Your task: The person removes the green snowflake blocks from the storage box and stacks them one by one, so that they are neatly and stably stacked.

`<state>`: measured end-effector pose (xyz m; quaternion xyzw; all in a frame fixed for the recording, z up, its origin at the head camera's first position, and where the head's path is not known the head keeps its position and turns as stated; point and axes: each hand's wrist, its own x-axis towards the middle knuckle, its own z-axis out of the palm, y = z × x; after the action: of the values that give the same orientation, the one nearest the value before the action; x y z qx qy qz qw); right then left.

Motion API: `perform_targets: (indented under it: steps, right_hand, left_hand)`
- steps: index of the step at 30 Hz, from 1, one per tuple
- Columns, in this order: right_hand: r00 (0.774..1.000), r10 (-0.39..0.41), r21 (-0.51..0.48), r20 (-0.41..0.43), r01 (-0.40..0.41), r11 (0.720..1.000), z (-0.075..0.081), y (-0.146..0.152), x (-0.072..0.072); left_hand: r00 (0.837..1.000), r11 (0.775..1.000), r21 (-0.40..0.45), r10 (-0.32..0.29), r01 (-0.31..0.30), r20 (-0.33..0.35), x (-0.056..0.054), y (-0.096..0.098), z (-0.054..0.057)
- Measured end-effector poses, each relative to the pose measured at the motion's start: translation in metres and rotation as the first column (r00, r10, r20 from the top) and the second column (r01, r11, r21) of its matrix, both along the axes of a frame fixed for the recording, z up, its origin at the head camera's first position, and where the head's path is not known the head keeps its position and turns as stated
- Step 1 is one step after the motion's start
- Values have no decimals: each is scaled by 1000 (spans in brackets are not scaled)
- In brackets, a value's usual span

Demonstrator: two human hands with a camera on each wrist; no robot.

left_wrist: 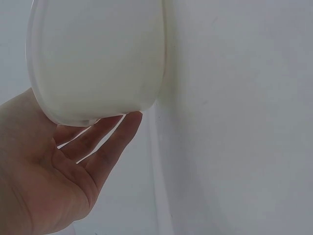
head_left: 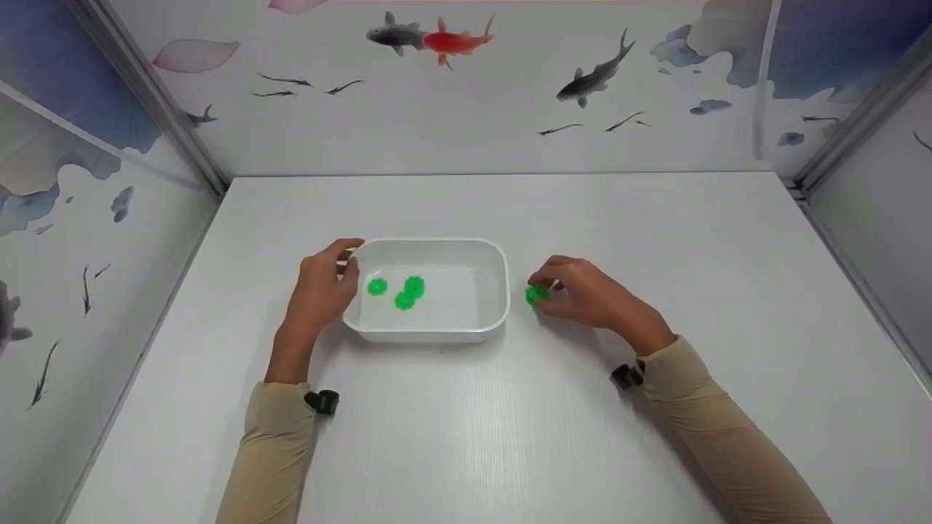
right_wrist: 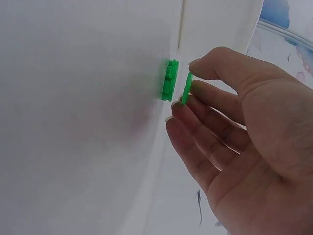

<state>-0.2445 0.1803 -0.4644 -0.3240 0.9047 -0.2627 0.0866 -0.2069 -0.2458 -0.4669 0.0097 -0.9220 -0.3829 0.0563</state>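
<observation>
On the table stands a white plastic tub (head_left: 426, 336) with several green flower-shaped plastic discs (head_left: 405, 299) lying in its left half. The left hand (head_left: 324, 284) grips the tub's left end; in the left wrist view its fingertips touch the outer wall (left_wrist: 98, 63), while the thumb is mostly hidden. Just right of the tub, the right hand (head_left: 586, 295) pinches a thin green disc (right_wrist: 187, 87) between thumb and fingers. Close beside that disc, on the table, sit more green pieces (right_wrist: 169, 81), stacked or clustered; their number cannot be told.
The white table (head_left: 466, 429) runs back to a wall panel (head_left: 480, 138) painted with fish, with side panels at left and right. Each wrist bears a small black device (head_left: 322, 402) at the cuff.
</observation>
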Motion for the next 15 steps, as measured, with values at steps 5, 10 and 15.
perform_targets:
  steps: [5, 10, 15]
  right_hand:
    - [1000, -2, 23, -3, 2, 1000, 0, -1, 1]
    - [1000, 8, 47, -25, -6, 999, 1, -2, 2]
    - [998, 16, 47, -54, -14, 999, -2, -1, 2]
  left_hand:
    - [1000, 1000, 7, 1, -1, -1, 0, 0, 0]
    - [1000, 1000, 7, -3, 3, -11, 1, -1, 0]
    - [1000, 1000, 1, -5, 5, -19, 0, 0, -1]
